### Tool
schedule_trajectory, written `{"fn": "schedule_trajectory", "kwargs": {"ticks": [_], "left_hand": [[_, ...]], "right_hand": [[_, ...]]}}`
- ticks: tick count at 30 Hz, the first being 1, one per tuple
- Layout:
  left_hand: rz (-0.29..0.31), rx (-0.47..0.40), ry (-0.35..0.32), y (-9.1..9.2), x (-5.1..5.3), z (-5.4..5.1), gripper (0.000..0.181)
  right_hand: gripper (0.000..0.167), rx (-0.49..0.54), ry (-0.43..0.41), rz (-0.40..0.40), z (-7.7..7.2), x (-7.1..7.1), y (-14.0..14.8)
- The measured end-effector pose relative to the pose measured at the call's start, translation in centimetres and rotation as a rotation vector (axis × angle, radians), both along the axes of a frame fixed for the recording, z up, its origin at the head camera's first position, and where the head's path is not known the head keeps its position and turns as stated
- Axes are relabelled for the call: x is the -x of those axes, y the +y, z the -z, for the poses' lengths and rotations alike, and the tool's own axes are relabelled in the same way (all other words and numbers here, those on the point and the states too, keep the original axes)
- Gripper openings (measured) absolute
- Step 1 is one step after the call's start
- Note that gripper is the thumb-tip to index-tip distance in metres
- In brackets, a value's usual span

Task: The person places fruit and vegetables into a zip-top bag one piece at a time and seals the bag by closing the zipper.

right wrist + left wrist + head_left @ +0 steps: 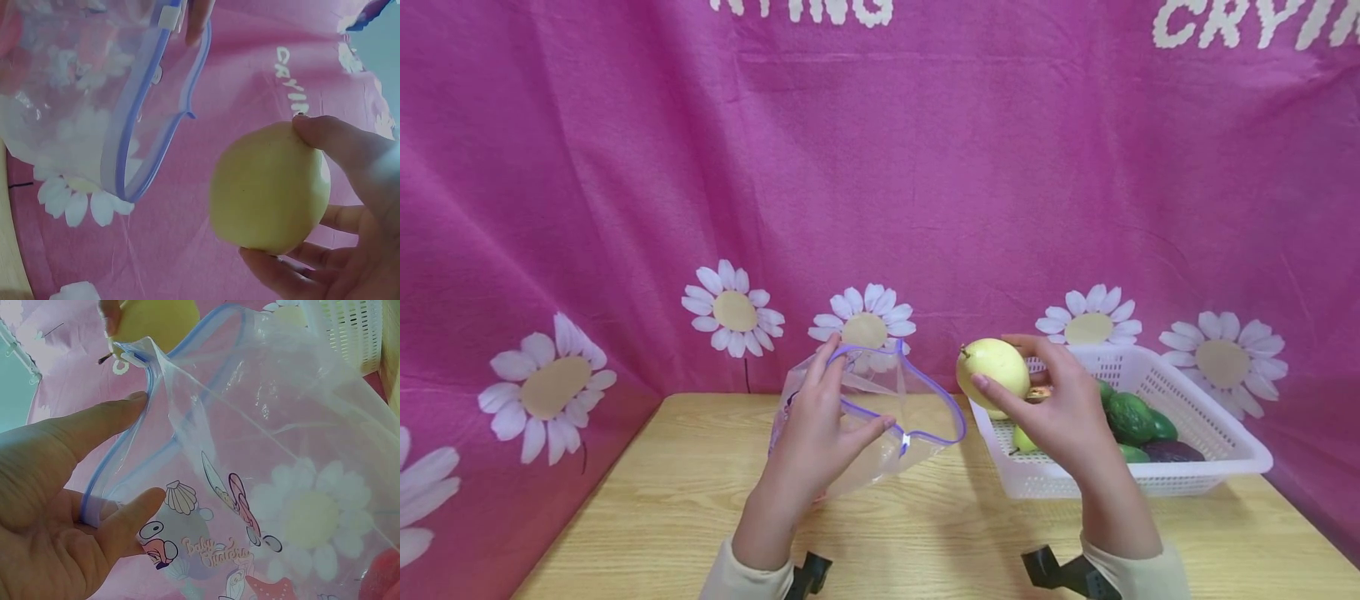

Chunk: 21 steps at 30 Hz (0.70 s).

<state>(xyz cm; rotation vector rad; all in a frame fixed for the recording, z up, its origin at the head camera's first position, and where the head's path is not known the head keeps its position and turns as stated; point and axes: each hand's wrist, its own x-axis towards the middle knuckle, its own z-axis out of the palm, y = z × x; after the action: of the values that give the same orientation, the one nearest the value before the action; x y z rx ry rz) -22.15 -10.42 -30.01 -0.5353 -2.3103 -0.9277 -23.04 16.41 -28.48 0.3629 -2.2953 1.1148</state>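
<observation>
My right hand [1063, 404] holds a pale yellow pear [992, 371] between thumb and fingers, its short stem showing. The pear is in the air, just right of the mouth of a clear zip bag [300, 431]. My left hand [820, 417] grips the bag by its purple-blue rim, with the rim running between the fingers and the thumb against it. The bag's mouth gapes toward the pear, and a white slider [169, 17] sits on the rim. Shells and lettering are printed on the bag. A red shape [382, 578] shows low at the bag; whether it is inside I cannot tell.
A white perforated basket [1206, 475] stands on the right of the wooden table [647, 500]. It holds several green fruits or vegetables [1131, 417], a dark purple one [1172, 451] and a yellow-green fruit [1022, 440]. A pink cloth [880, 167] with daisies hangs behind.
</observation>
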Motion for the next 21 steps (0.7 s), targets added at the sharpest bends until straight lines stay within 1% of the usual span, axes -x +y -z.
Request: {"fn": "schedule_trajectory", "kwargs": {"ticks": [5, 11, 21], "left_hand": [[0.003, -0.005, -0.005, -0.11, -0.06, -0.04, 0.080], [0.003, -0.003, -0.001, -0.15, -0.15, -0.14, 0.079], [0.003, -0.010, 0.004, -0.18, -0.17, -0.19, 0.078]], "right_hand": [[0.054, 0.000, 0.023, -0.013, -0.09, -0.22, -0.36], [0.056, 0.005, -0.013, -0.027, -0.25, -0.53, -0.56], [0.056, 0.005, -0.011, -0.044, -0.17, -0.58, -0.86]]}}
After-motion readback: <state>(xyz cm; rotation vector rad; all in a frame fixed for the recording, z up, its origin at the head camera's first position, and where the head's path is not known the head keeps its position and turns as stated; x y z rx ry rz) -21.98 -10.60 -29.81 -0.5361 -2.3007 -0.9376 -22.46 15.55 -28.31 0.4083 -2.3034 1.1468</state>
